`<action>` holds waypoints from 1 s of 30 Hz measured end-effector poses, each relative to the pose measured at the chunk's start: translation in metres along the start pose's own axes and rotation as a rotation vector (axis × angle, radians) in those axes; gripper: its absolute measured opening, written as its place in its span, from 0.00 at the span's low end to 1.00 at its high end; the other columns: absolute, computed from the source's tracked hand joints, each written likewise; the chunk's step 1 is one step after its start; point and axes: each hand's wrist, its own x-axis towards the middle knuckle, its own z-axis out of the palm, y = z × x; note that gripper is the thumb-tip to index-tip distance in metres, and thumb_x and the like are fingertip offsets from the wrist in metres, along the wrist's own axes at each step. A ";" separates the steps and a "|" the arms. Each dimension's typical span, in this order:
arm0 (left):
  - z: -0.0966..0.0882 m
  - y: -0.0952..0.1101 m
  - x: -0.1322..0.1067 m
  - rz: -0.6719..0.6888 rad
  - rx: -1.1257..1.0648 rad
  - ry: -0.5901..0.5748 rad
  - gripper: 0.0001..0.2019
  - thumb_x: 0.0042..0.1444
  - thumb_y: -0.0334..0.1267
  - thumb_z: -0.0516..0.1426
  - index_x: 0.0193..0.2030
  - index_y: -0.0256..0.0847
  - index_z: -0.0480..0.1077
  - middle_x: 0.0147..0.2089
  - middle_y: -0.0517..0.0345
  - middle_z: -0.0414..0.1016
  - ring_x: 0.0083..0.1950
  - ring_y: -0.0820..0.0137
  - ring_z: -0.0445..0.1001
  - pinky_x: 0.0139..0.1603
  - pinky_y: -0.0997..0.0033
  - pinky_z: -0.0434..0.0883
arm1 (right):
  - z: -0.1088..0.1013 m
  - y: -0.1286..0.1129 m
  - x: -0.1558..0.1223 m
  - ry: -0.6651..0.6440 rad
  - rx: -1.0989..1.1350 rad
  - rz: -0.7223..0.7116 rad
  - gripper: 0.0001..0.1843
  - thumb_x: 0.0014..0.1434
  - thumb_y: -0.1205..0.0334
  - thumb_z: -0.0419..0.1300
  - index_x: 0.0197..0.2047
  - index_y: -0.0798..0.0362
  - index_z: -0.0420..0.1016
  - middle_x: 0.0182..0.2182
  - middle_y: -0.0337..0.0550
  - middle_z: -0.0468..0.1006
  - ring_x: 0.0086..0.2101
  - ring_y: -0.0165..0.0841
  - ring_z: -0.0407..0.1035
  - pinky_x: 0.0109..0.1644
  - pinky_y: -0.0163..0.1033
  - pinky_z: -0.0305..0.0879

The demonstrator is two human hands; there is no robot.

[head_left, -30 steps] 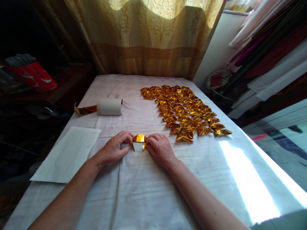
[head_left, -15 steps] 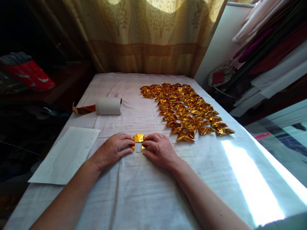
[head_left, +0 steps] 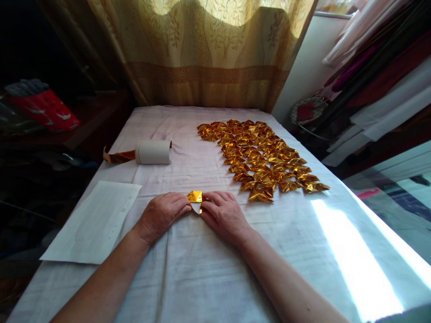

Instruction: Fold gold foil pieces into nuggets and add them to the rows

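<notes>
A small piece of gold foil paper (head_left: 195, 196), partly folded, lies on the cloth between my two hands, with a white patch showing below its gold band. My left hand (head_left: 164, 211) pinches its left side, the fingers closed together. On the other side, my right hand (head_left: 220, 211) grips the right edge between thumb and fingers. Fingertips hide both ends of the paper. Beyond my right hand, rows of folded gold foil pieces (head_left: 261, 168) cover the right part of the table.
A pale cardboard tube (head_left: 153, 152) with a strip of gold foil (head_left: 118, 157) at its left end lies at the back left. A white printed sheet (head_left: 94, 220) rests near my left forearm. A red container (head_left: 50, 110) stands left of the cloth-covered table (head_left: 202, 269); a curtain (head_left: 202, 67) hangs behind.
The left side of the foil paper has been folded in, so the white patch went from square to a slanted shape. My left fingers have drawn closer together. The view has shifted slightly.
</notes>
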 end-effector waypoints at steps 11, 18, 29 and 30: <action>0.005 -0.005 -0.004 -0.057 -0.085 0.009 0.11 0.67 0.41 0.53 0.43 0.43 0.76 0.38 0.56 0.79 0.40 0.68 0.75 0.42 0.66 0.70 | 0.009 0.012 -0.001 0.092 0.157 0.077 0.07 0.65 0.64 0.58 0.40 0.49 0.79 0.41 0.42 0.82 0.42 0.34 0.72 0.47 0.41 0.62; 0.009 0.007 0.001 -0.263 -0.081 -0.004 0.10 0.65 0.42 0.53 0.44 0.42 0.74 0.36 0.56 0.79 0.38 0.67 0.75 0.42 0.65 0.69 | 0.007 0.009 0.003 0.043 0.084 0.257 0.07 0.64 0.63 0.58 0.39 0.48 0.79 0.35 0.41 0.81 0.39 0.36 0.71 0.44 0.41 0.59; 0.017 0.020 0.009 -0.401 0.043 -0.053 0.06 0.62 0.39 0.55 0.43 0.42 0.71 0.35 0.57 0.77 0.39 0.63 0.72 0.42 0.62 0.65 | 0.011 0.003 0.006 0.003 -0.058 0.363 0.06 0.65 0.63 0.57 0.41 0.51 0.76 0.35 0.43 0.79 0.39 0.39 0.69 0.43 0.41 0.56; 0.017 0.020 0.009 -0.394 0.047 -0.046 0.06 0.63 0.39 0.55 0.43 0.42 0.71 0.36 0.56 0.77 0.39 0.63 0.72 0.42 0.62 0.64 | 0.011 0.003 0.006 -0.002 -0.071 0.363 0.07 0.65 0.64 0.56 0.41 0.50 0.76 0.35 0.43 0.78 0.39 0.39 0.69 0.43 0.41 0.56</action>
